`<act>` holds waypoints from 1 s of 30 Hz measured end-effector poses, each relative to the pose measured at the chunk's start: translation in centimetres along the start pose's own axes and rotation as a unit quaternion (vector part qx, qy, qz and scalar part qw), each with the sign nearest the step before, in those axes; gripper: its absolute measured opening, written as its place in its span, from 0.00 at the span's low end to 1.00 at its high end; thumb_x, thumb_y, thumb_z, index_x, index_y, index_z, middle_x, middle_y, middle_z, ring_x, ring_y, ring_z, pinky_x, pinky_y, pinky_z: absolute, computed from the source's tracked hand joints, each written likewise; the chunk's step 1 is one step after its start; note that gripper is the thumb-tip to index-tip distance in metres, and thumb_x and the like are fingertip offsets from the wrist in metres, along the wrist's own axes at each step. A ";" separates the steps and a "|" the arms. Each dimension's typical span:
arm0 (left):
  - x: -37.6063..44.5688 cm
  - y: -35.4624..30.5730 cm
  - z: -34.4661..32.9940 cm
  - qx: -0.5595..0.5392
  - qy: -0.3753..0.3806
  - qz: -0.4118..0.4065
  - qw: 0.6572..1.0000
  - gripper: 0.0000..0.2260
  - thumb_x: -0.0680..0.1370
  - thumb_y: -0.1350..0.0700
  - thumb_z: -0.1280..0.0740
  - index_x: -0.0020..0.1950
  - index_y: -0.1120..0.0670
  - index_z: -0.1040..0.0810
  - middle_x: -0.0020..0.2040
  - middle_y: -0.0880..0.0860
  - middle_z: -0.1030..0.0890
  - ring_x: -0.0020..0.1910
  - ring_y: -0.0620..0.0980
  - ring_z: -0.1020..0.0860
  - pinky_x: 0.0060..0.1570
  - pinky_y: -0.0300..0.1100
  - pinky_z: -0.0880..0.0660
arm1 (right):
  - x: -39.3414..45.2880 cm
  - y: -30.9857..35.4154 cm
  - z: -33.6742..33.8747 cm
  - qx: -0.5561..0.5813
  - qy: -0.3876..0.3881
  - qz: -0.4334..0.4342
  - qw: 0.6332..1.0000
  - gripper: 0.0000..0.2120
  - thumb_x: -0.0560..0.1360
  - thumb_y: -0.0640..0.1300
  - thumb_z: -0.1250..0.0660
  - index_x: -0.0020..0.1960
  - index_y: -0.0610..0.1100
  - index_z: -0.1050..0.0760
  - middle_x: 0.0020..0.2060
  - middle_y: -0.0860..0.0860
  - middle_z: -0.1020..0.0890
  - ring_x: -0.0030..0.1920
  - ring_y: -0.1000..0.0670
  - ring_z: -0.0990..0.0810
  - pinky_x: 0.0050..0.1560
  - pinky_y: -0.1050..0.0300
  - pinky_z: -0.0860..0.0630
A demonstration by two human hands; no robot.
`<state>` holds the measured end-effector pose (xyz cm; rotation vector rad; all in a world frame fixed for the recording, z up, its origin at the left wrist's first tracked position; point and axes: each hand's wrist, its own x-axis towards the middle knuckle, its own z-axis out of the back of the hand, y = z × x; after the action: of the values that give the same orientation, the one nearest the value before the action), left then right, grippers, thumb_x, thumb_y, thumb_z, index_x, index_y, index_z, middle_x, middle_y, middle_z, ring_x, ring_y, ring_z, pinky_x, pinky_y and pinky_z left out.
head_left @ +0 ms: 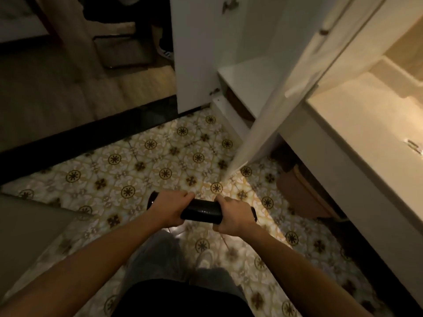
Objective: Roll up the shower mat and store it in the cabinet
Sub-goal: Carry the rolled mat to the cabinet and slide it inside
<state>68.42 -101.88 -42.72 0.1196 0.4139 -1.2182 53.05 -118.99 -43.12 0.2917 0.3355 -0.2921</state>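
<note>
The shower mat is a tight, glossy black roll held level above the patterned floor. My left hand wraps its left end and my right hand wraps its right end; only the middle and the two tips show. The white cabinet stands ahead with both doors swung open. Its bottom shelf is bare and white. The right door juts out toward me, its lower corner just beyond my right hand.
A white vanity counter runs along the right side. Under it sits a brown basket. A black threshold strip separates the tiled floor from a wooden floor on the left. A grey panel stands at my left.
</note>
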 end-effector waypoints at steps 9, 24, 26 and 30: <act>11.1 15.4 2.7 -0.025 0.020 0.025 0.999 0.23 0.70 0.43 0.31 0.60 0.49 0.32 0.53 0.49 0.22 0.49 0.51 0.22 0.43 0.46 0.25 | 19.7 0.0 4.0 0.007 0.027 0.012 1.000 0.29 0.64 0.58 0.28 0.60 0.49 0.33 0.47 0.49 0.19 0.43 0.42 0.19 0.38 0.54 0.31; 35.0 33.7 12.8 0.001 0.092 -0.111 0.990 0.22 0.66 0.40 0.31 0.57 0.46 0.28 0.49 0.47 0.19 0.45 0.50 0.20 0.38 0.44 0.24 | 40.2 -5.4 9.8 0.054 -0.047 -0.139 0.988 0.33 0.65 0.56 0.26 0.67 0.46 0.27 0.59 0.47 0.22 0.57 0.42 0.22 0.53 0.46 0.24; 39.0 34.7 13.2 -0.002 0.106 -0.118 0.987 0.23 0.66 0.40 0.31 0.58 0.45 0.30 0.49 0.47 0.19 0.45 0.50 0.20 0.40 0.45 0.24 | 41.6 -8.1 9.7 0.056 -0.040 -0.166 0.984 0.32 0.68 0.55 0.29 0.70 0.48 0.30 0.61 0.48 0.24 0.60 0.43 0.24 0.58 0.47 0.27; 47.5 35.9 13.8 0.022 0.148 -0.147 0.978 0.21 0.67 0.43 0.32 0.58 0.45 0.30 0.50 0.47 0.20 0.45 0.51 0.20 0.42 0.46 0.23 | 45.5 -12.8 9.0 0.099 -0.032 -0.207 0.973 0.31 0.68 0.53 0.31 0.70 0.50 0.31 0.61 0.49 0.24 0.60 0.45 0.25 0.60 0.49 0.29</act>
<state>118.41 -135.59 -52.34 0.2880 0.6827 -1.5070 92.54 -144.15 -54.35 0.4069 0.3029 -0.7465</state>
